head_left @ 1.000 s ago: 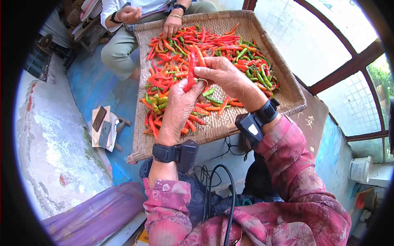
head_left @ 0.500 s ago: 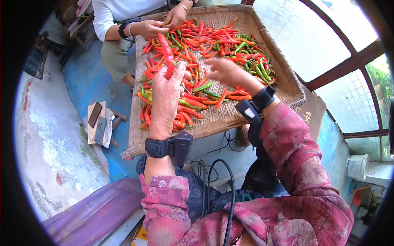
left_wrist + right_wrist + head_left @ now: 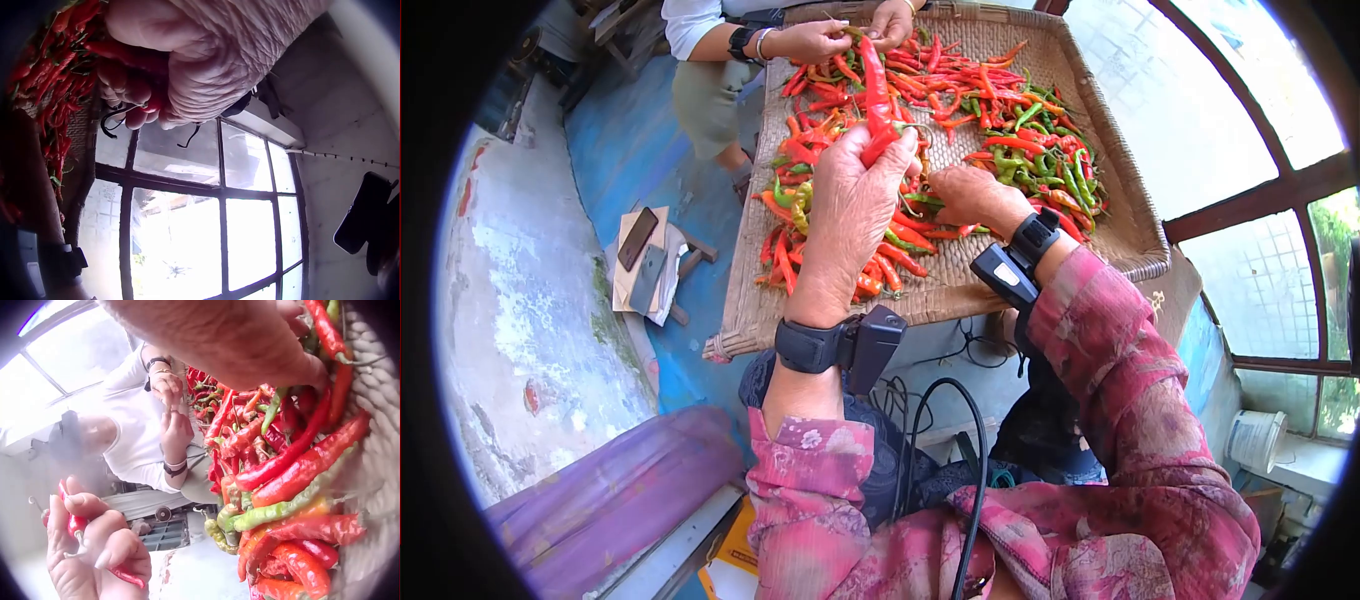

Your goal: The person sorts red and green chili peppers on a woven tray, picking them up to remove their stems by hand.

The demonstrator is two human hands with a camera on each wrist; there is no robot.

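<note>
My left hand [image 3: 845, 205] is raised over a woven tray [image 3: 745, 310] and holds red chili peppers [image 3: 875, 85] between thumb and fingers, one long tip pointing up and away. In the right wrist view the left hand [image 3: 103, 550] has curled fingers, with red pods and pale stems showing between them. My right hand [image 3: 980, 195] reaches down into the chili peppers on the tray, fingers pointing left. Close to its fingertips lie red and green pods [image 3: 275, 406]. Those fingertips are mostly hidden, so I cannot tell whether they grip a pod.
Across the tray another person's hands [image 3: 810, 40] work over the peppers. Green pods [image 3: 1080, 180] gather on the tray's right side. Two phones [image 3: 637, 238] lie on a small stool at the left. A black cable [image 3: 975, 440] loops over the lap. Windows [image 3: 1200, 90] stand at right.
My right hand left the peppers held by the left hand, drew right, then lowered into the pile. My left hand keeps its peppers. The other person's hands came together over the tray.
</note>
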